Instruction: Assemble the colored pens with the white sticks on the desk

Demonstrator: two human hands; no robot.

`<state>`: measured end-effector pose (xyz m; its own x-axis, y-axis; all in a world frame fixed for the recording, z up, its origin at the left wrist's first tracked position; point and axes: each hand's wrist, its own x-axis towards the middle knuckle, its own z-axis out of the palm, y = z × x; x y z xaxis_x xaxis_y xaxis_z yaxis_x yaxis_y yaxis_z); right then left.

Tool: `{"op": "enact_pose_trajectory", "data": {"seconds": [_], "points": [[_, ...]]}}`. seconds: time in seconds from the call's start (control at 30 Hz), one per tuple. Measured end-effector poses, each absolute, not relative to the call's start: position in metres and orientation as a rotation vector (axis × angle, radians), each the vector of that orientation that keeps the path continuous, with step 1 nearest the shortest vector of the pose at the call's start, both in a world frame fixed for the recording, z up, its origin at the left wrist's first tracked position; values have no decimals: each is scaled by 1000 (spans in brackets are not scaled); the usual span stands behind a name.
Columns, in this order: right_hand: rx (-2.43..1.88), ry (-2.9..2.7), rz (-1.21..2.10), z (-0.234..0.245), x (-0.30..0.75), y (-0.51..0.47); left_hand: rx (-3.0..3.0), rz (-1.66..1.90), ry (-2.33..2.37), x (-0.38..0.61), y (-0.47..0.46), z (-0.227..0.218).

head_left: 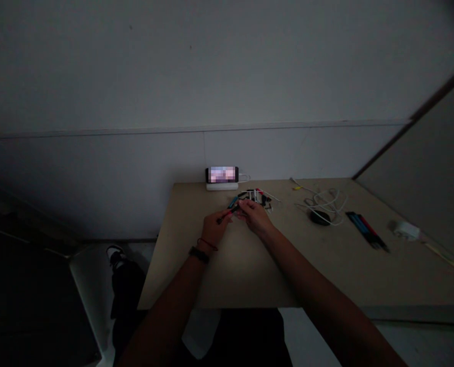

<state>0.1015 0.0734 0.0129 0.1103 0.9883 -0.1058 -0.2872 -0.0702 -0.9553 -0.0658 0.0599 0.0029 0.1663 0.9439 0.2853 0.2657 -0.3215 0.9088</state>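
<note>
Both hands are brought together at the near side of a small pile of wired bits (257, 198) – the left hand (215, 228) is pinched closed on a thin dark stem (225, 213), while the right hand (254, 215) is curled in right beside it, though whether it's got hold of anything can't really be told in this light. The pile is heaped mid-table on a tan tabletop (196, 265), just in front of a phone (222, 175) on a white stand (222, 186), and a white cable (326, 204), a dark oval object (320, 217) and a bundle of black and red sticks (365, 229) are left lying off to the right – none of them is being handled.
</note>
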Motion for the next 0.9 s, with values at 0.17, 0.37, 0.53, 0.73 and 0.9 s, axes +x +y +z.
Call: {"op": "enact_pose_trajectory", "data": {"seconds": [0.17,0.37,0.53,0.73,0.9], "points": [[-1102,-866,1316,14,101,73,1709,1196,1148,-66,60,2],[-1119,-855,1310,13,102,74,1694,1207,1140,-65,60,1],[-1108,-871,1315,13,102,73,1702,1204,1148,-65,60,0],[-1100,-855,1315,14,102,72,1706,1210,1137,-66,62,-2],[-1096,-869,1312,13,102,73,1695,1219,1135,-65,62,-3]]}}
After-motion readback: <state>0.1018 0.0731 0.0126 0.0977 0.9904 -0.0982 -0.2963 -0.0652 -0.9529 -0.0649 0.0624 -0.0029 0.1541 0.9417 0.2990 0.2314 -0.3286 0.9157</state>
